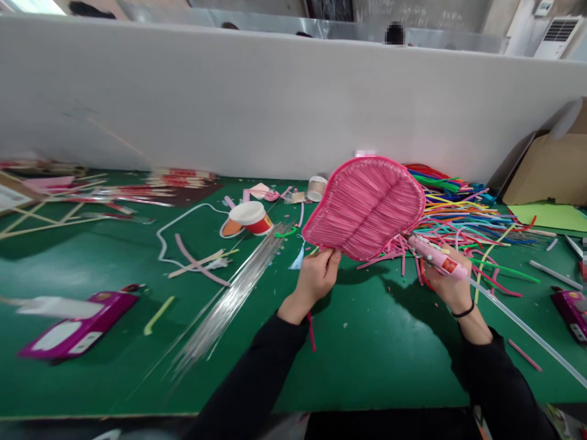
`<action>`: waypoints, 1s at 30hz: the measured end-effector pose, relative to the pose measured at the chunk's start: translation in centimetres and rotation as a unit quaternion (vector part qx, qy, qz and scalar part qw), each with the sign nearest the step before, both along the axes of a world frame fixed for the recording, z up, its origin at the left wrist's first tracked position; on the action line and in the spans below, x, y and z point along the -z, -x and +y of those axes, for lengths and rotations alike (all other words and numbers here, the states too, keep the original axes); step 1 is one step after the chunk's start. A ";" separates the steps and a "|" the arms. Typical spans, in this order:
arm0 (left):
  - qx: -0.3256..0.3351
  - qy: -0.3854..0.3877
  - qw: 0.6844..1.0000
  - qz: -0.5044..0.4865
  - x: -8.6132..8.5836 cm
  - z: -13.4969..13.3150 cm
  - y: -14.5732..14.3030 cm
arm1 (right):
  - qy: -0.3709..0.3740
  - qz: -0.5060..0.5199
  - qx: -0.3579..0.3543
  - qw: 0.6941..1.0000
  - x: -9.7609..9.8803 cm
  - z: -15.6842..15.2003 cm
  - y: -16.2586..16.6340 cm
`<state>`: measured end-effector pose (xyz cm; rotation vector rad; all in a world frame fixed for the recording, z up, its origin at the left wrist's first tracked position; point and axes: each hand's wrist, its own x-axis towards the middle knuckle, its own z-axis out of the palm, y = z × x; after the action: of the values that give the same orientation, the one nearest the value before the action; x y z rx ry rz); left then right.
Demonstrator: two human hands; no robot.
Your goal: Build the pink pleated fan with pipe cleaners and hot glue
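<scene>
- The left hand (318, 275) pinched the lower edge of the pink fan-shaped piece (367, 205) between thumb and fingers, holding it tilted above the green worktop (362, 348).
- The right hand (449, 278) was wrapped around a pink glue gun (438, 256), its nozzle aimed at the piece's lower right rim; whether the tip touched or stopped just short, I could not tell.
- The step in hand looked like gluing at that rim. Doing it well called for a firm left pinch, kept away from the nozzle so hot glue would not reach the fingers.
- A thin bead close to the rim seemed wiser than a blob, since glue spreading onto the ribbed surface would probably mat it.
- A long clear glue stick (523, 327) trailed from the gun toward the lower right; it needed room to swing as the wrist turned.
- The heap of coloured fuzzy stems (458, 211) lay behind the gun, so strings of glue were best kept off it.
</scene>
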<state>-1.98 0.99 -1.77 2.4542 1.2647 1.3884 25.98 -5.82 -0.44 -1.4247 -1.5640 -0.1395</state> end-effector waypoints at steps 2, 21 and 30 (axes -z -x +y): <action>-0.003 0.005 1.000 0.002 0.0 0.0 0.0 | 0.001 -0.003 0.005 1.000 0.0 0.0 0.0; -0.015 0.037 0.999 0.006 0.0 0.0 0.1 | -0.038 -0.001 0.019 0.999 -0.6 0.0 0.1; -0.014 0.021 1.000 0.003 0.2 0.1 0.2 | -0.029 -0.011 0.012 0.999 -0.3 -0.1 -0.4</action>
<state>-2.15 1.09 -2.00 2.4244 1.3193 1.3476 26.42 -5.90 -0.13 -1.4018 -1.5492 -0.2143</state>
